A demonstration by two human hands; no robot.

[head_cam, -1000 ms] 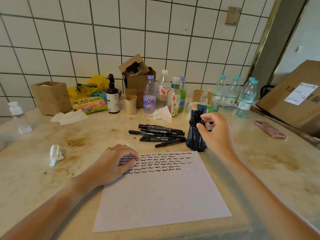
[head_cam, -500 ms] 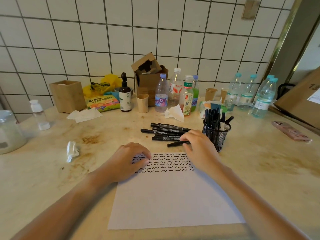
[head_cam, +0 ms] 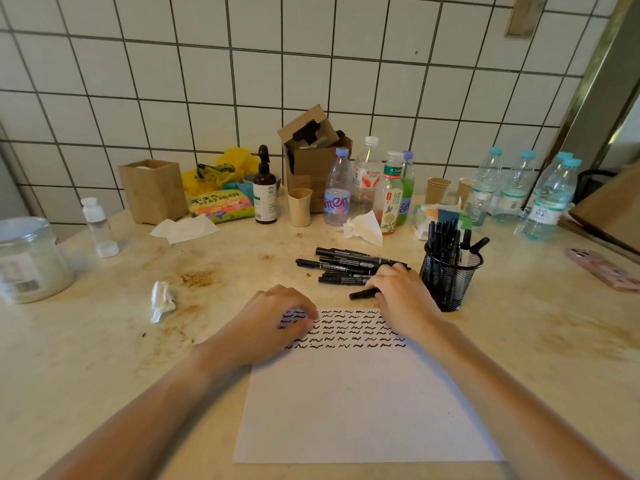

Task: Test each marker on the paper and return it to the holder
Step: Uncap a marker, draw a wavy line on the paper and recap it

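right now the right hand (head_cam: pixel 403 296) curls over the nearest black marker (head_cam: pixel 362 293), which lies on the table (head_cam: pixel 104 358) just beyond the top edge of the paper (head_cam: pixel 356 403); the fingers cover its right end, and only the left part of the barrel shows, so it reads as a pickup just begun rather than a firm grip (i can't tell whether the marker has left the surface). the left hand (head_cam: pixel 273 323) lies on the paper's upper left corner, fingers curled down onto the rows of black squiggles (head_cam: pixel 356 332), pinning the sheet and holding nothing.

the loose pile of markers (head_cam: pixel 346 266) waits just behind the chosen one, and the mesh holder (head_cam: pixel 450 275), already carrying several markers, stands just beside the right hand.

the risks from here look small but real. a grasp this near one end could let the marker pivot or roll back against the pile and scatter it. a wrist swinging outward could knock the light holder, which is top-heavy with upright pens. the left fingers resting on recent ink may smear it. if the sheet is released during the stroke, it could slide on the smooth table.
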